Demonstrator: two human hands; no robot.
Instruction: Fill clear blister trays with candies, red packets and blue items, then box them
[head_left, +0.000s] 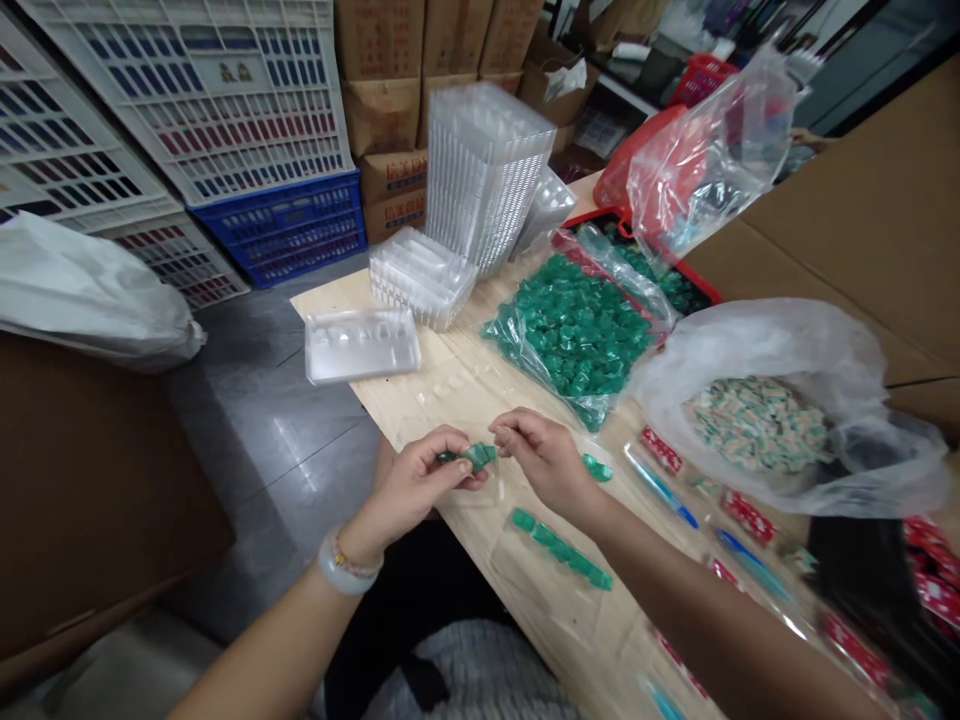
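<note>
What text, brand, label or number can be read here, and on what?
"信美食品", red print on the upper small cardboard box; last two characters soft, so a best reading.
"信美食品", same print on the lower small cardboard box; equally soft.
Smaller line under each: too small to read.
Faint red print on the taller cartons: unreadable.
Mark on the white crate: too blurred.
No number legible.

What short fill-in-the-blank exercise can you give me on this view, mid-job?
The left hand holds pieces coloured ____.
The bangle is on the ____ wrist.
The crate directly beneath the white crate is ____.
The tall tray stack stands on the ____.
Missing words: green; left; blue; table.
</note>
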